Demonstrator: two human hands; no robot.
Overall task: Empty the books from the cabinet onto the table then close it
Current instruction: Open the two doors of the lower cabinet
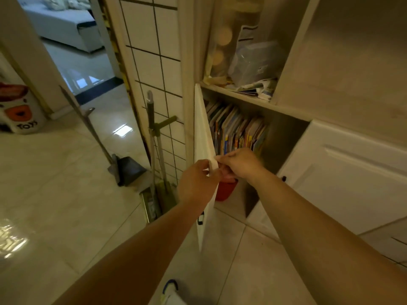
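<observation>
Glossy cream floor tiles run out to the doorway on your left, with white built-in cupboards along the wall on your right.

Your left hand has its fingers curled round the free edge of the white cabinet door, which stands swung out edge-on toward you. Your right hand meets that same edge from the inside, fingertips pinched against it just below the books. Both hands are clamped on the door, not on any book yet.

Behind the door, the row of thin, brightly coloured children's books stands upright and leaning left on the middle shelf of the cabinet, packed together with open space to its right. A red container sits in the compartment below.

These look like slim, glossy paperbacks, so each is probably light and floppy, while a thick handful would be heavy and slick. I'd judge it best to take a modest batch, pressing it from both outer covers with your fingers low near the spines so the middle ones don't slide out. Take from the loose right end first; the remainder is likely to topple as support goes.

No tabletop is in view. A long-handled dustpan and broom handles lean just left of the door.
</observation>
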